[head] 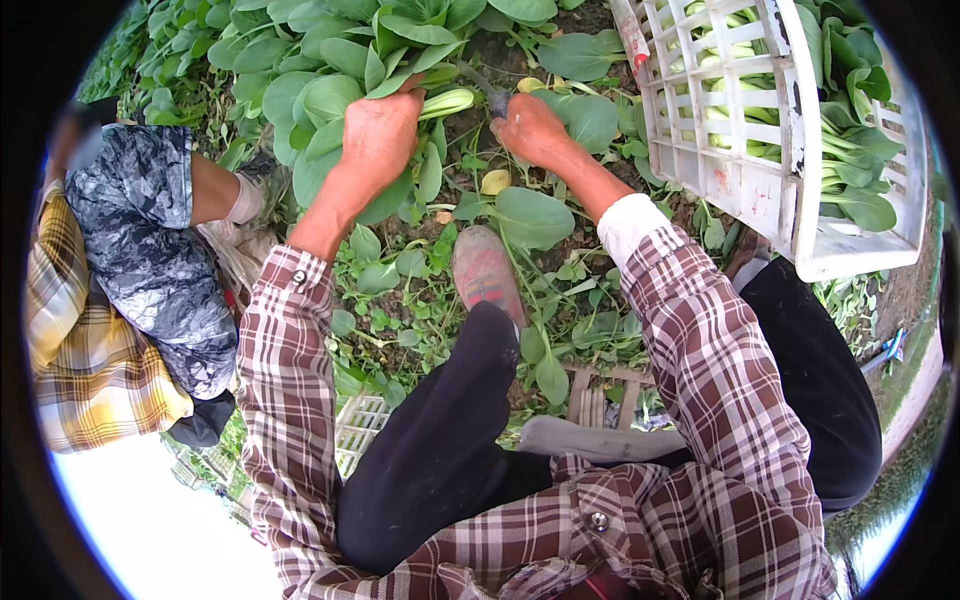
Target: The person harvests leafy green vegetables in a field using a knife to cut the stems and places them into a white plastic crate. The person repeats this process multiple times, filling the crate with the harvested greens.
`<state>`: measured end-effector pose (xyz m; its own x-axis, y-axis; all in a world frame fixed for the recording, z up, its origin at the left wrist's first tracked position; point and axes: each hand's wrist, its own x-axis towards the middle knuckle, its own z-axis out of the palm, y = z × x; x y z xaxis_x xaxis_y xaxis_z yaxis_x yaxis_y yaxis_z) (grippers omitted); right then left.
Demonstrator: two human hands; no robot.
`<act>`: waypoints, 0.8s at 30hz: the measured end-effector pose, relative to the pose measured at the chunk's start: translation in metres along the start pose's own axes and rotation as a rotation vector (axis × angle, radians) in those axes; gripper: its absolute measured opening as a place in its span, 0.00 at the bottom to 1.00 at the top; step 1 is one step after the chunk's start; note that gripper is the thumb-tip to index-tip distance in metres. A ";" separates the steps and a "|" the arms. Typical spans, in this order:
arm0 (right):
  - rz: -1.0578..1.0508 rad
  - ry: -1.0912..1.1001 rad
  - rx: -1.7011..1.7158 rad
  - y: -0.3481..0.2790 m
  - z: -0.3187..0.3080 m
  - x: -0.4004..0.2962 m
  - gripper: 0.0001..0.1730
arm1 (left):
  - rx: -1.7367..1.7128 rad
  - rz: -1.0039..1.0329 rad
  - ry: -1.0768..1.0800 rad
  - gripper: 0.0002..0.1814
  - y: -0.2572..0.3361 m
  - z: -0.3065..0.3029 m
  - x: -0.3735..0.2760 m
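Note:
My left hand (pixel 384 129) is closed around a leafy green with pale stems, which looks like pak choi (pixel 448 103). Its stem end points right, towards my other hand. In my right hand (pixel 531 129) is a knife-like tool (pixel 498 103) with a dark, wrapped-looking handle. A narrow grey part of the tool extends up and left from my fist, and its tip is hard to make out. Growing pak choi plants (pixel 322 45) crowd above and left of my left hand. Loose large leaves (pixel 534 217) lie on the soil below my right hand.
A white plastic crate (pixel 806 247) holding pak choi (pixel 855 150) stands tilted at the upper right. At the left, another person in patterned shorts (pixel 150 202) is close by. My shoe (pixel 484 266) rests among weeds and leaves. Another white crate (pixel 361 424) shows behind my leg.

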<state>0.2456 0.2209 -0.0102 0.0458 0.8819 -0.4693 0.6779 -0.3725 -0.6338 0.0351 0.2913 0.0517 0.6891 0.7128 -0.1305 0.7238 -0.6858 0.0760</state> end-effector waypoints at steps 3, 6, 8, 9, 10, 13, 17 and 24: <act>-0.008 0.024 -0.103 -0.002 0.001 -0.002 0.14 | -0.033 -0.064 -0.055 0.23 0.004 0.000 -0.002; 0.007 -0.055 -0.141 0.000 0.001 -0.015 0.12 | -0.070 -0.007 0.039 0.24 0.010 0.002 -0.015; 0.043 -0.060 -0.151 0.005 0.002 -0.029 0.12 | -0.109 -0.010 0.096 0.25 0.017 0.003 -0.026; 0.062 -0.059 -0.159 0.007 0.001 -0.037 0.12 | -0.130 -0.010 0.129 0.25 0.023 0.002 -0.032; 0.042 -0.002 -0.173 0.016 0.001 -0.048 0.13 | -0.141 -0.020 0.150 0.26 0.033 0.001 -0.039; 0.009 0.097 0.292 0.031 -0.004 -0.070 0.16 | -0.117 0.121 0.358 0.24 0.041 0.000 -0.061; 0.099 0.018 1.024 0.009 -0.028 -0.087 0.28 | -0.286 0.165 0.371 0.28 0.055 -0.012 -0.078; 0.174 -0.097 1.047 0.016 -0.056 -0.096 0.30 | -0.425 0.169 0.297 0.23 0.076 -0.024 -0.071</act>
<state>0.2933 0.1464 0.0597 -0.0083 0.7832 -0.6217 -0.3028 -0.5945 -0.7449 0.0422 0.1918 0.0904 0.7327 0.6510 0.1983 0.5103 -0.7184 0.4728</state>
